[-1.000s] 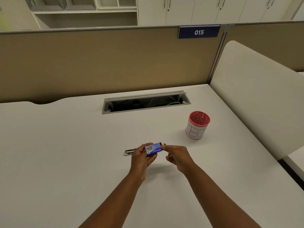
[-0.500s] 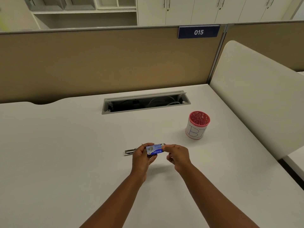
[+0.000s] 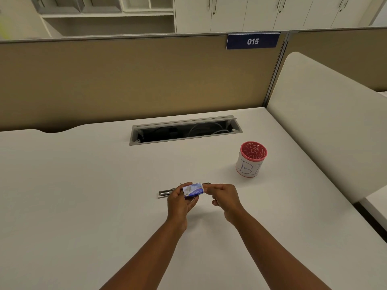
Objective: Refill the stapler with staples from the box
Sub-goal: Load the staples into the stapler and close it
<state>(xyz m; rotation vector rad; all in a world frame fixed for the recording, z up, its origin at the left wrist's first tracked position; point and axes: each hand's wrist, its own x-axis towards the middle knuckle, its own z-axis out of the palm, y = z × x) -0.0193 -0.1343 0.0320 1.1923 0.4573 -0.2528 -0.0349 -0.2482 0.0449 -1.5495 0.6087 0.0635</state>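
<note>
Hands: two, both bare, forearms reaching in from the near edge.
Left hand: fingers closed round the box, holding it up off the tabletop.
Right hand: fingertips pinched on the box's right end; remaining fingers curled loosely.
Box: one, small, blue and white, between the two hands; print on its face too small to read.
Stapler: one, silver metal, lying flat on the tabletop just beyond the hands, mostly hidden behind them; one end pokes out left of the left hand, a thin tip shows past the box above the right hand. Open or shut: cannot tell.
Cup: one, upright, beyond and to the right of the right hand, well apart from it; pink cut-out pattern at the rim, white wrap with blue handwritten "B1", the second character uncertain.
Cable tray: one, lid raised, far beyond both hands; pale cables inside.
Sign: one, dark blue, on the partition well beyond the right hand, white digits "015".
</note>
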